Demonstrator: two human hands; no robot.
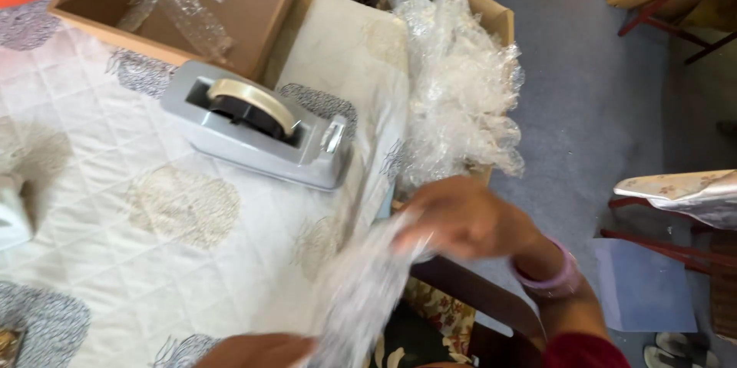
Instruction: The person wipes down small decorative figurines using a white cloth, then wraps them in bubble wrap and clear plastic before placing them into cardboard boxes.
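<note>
- The right hand (461, 218) sits at the desk's (115, 260) near edge, blurred, its fingers closed on the upper end of a sheet of clear bubble wrap (361, 291).
- The left hand (257, 351) shows only partly at the bottom edge; it touches the lower end of the same sheet, but whether it grips it I cannot tell.
- The bubble wrap runs slanted between the two hands, over the front edge of the desk, smeared by motion.
- A pale pink bangle (549, 276) circles the right wrist, above a dark red sleeve (583, 353).
- The desk carries a quilted white cloth with grey and beige round patterns.
- A grey tape dispenser (257, 126) with a roll of pale tape stands on the cloth, well apart from the hands.
- An open brown cardboard box (253, 0) rests at the far side of the desk, a strip of bubble wrap inside.
- A second cardboard box (495, 19) beside the desk, on the right, is heaped with crumpled clear wrap (461, 92).
- Grey carpet (599, 92) covers the floor to the right.
</note>
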